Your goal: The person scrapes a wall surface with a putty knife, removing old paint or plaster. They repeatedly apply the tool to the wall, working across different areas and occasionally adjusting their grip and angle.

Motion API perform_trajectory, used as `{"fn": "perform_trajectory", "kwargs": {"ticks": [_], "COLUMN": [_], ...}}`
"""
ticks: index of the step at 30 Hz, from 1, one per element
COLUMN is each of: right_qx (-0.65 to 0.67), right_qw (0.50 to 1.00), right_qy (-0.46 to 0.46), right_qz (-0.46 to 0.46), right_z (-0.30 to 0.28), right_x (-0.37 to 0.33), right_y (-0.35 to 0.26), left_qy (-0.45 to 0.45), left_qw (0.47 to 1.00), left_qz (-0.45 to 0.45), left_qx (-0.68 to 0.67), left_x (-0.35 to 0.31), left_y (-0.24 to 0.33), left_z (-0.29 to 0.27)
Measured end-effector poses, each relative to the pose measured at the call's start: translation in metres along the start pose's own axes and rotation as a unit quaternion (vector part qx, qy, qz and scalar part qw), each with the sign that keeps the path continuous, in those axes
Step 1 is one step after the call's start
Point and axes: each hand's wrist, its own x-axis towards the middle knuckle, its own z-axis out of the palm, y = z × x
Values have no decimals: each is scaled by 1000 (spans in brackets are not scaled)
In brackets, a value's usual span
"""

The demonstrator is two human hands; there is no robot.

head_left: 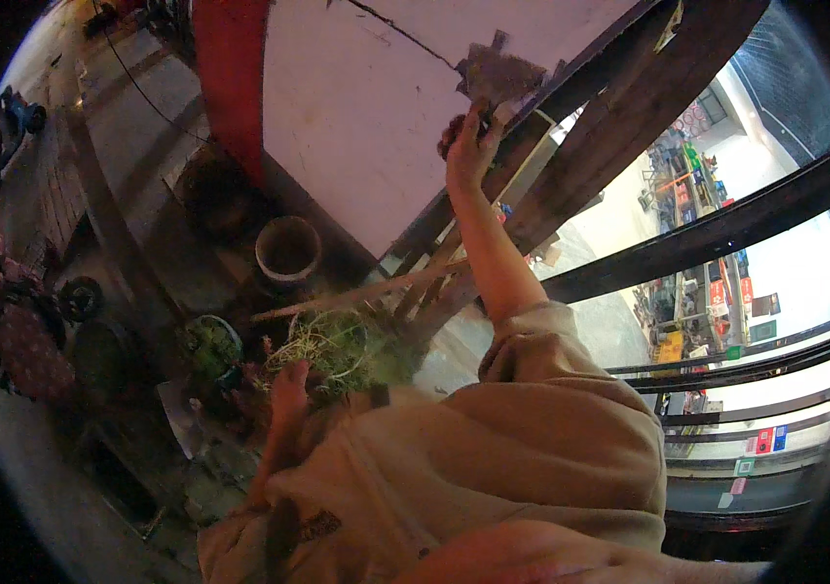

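Note:
My right hand (473, 151) is raised at the end of an outstretched arm, in front of a large pale panel (356, 127). Its fingers are bent and meet the lower edge of a dark, flat piece with a ragged outline (500, 74). Whether that piece is loose or part of the panel is unclear. A small dark reddish lump (451, 136) shows beside the fingers; I cannot make out what it is. Low on the left, my left hand (288, 389) is next to a plant with thin pale green stems (313, 343). Its fingers are mostly hidden.
A round pot (288, 249) stands below the panel, with a smaller planter (210, 347) nearby. Dark wooden beams (619, 127) slant past my right arm. Black bars (717, 255) cross a brightly lit room with stocked shelves. At far left are parked two-wheelers (30, 326).

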Motion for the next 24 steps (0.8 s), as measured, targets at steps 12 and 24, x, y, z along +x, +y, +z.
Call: {"fn": "perform_trajectory", "kwargs": {"ticks": [12,24], "right_qx": [-130,3], "right_qw": [983,998], "right_qy": [40,40], "right_qz": [-127,46], "right_z": [-21,17], "right_x": [53,-17], "right_y": [29,-5], "left_qy": [17,54], "left_qw": [992,995], "left_qz": [29,1], "left_qx": [122,86], "left_x": [6,-9], "left_y": [13,24], "left_z": [10,-1]}}
